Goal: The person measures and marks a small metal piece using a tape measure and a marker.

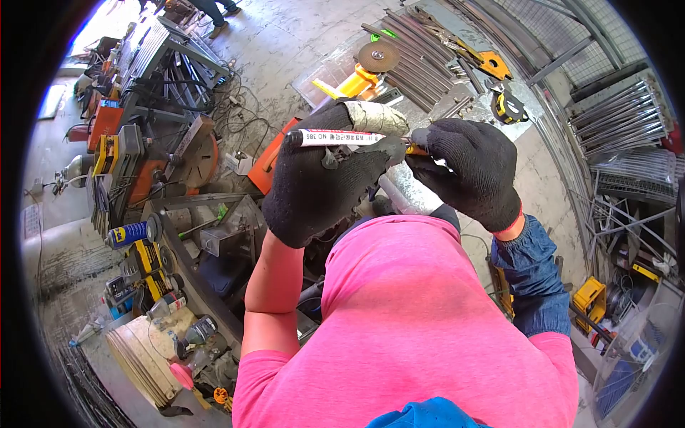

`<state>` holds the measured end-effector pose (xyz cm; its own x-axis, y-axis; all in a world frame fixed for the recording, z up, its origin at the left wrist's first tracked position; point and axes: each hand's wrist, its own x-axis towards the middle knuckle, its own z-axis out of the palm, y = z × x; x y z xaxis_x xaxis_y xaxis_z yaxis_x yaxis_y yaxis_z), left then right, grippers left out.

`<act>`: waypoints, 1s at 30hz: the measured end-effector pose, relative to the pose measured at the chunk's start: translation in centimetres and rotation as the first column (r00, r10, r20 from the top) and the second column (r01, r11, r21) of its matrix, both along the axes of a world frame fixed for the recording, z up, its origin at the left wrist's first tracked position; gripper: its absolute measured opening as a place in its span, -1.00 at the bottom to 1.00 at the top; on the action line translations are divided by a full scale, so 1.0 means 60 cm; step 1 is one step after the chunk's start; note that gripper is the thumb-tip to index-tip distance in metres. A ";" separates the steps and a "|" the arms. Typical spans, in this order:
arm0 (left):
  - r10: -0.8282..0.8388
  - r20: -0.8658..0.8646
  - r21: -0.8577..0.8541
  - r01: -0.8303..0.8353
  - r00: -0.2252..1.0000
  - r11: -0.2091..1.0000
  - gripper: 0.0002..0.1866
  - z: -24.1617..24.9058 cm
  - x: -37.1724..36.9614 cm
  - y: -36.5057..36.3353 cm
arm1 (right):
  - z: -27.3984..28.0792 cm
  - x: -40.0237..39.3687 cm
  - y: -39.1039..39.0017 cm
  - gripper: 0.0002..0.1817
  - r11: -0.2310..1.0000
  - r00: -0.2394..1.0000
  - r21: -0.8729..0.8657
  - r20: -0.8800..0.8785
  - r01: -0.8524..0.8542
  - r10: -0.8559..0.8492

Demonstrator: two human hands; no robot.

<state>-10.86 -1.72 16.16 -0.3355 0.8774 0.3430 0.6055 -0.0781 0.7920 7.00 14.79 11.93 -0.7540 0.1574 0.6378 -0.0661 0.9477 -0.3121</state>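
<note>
My left hand [314, 189], in a black knit glove with pale wrapping on one finger, grips a white paint marker [339, 138] with red and black print. The marker lies roughly level across the palm, its end pointing right. At that end, the gloved fingers of my right hand [471, 167] are closed around a small orange-yellow part [416, 149]; whether this is the marker's cap or tip is hard to see. Both hands are raised in front of the chest, close together.
Beyond the hands, dark metal bars [421, 71] lie on a plate beside a yellow tool with a round disc [378, 55]. A tape measure [508, 107] is at their right. Machines and an orange box [275, 157] stand left; a spray can [130, 234] is lower left. Someone's legs [214, 14] show at the top.
</note>
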 end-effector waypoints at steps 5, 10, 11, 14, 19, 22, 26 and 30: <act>-0.068 -0.078 0.013 0.070 0.995 0.997 -0.77 0.002 -0.005 0.007 | 0.003 0.000 0.001 -0.50 1.000 0.999 -0.006 0.038 0.006 -0.006; -0.047 -0.093 -0.027 0.045 0.995 0.999 -0.77 -0.001 -0.006 0.009 | 0.006 -0.002 0.002 -0.52 1.000 0.998 -0.017 0.059 0.015 -0.014; -0.048 -0.092 -0.027 0.046 0.995 0.999 -0.77 0.001 -0.003 0.010 | 0.005 -0.002 0.002 -0.54 1.000 0.999 -0.017 0.045 0.015 -0.015; -0.011 0.024 -0.075 0.013 1.000 0.997 -0.77 0.009 0.000 0.010 | 0.002 -0.003 0.004 -0.56 1.000 0.999 -0.017 0.035 0.017 -0.016; 0.050 0.126 -0.144 -0.031 0.991 0.989 -0.76 0.009 0.003 0.009 | 0.004 -0.006 0.004 -0.57 0.999 0.998 -0.040 0.057 0.005 -0.003; -0.068 -0.471 0.017 0.086 0.879 0.996 -0.76 -0.006 -0.020 0.006 | 0.003 -0.010 0.007 -0.57 0.997 1.000 -0.072 -0.005 -0.022 0.022; -0.038 -0.048 -0.146 0.030 0.998 0.989 -0.78 -0.003 -0.014 0.003 | 0.008 -0.012 0.006 -0.59 0.996 0.999 -0.083 -0.009 -0.032 0.031; 0.076 0.167 0.028 -0.081 0.983 0.996 -0.78 -0.008 -0.008 0.008 | -0.003 -0.015 -0.005 -0.68 0.917 0.999 -0.399 -0.036 0.005 -0.021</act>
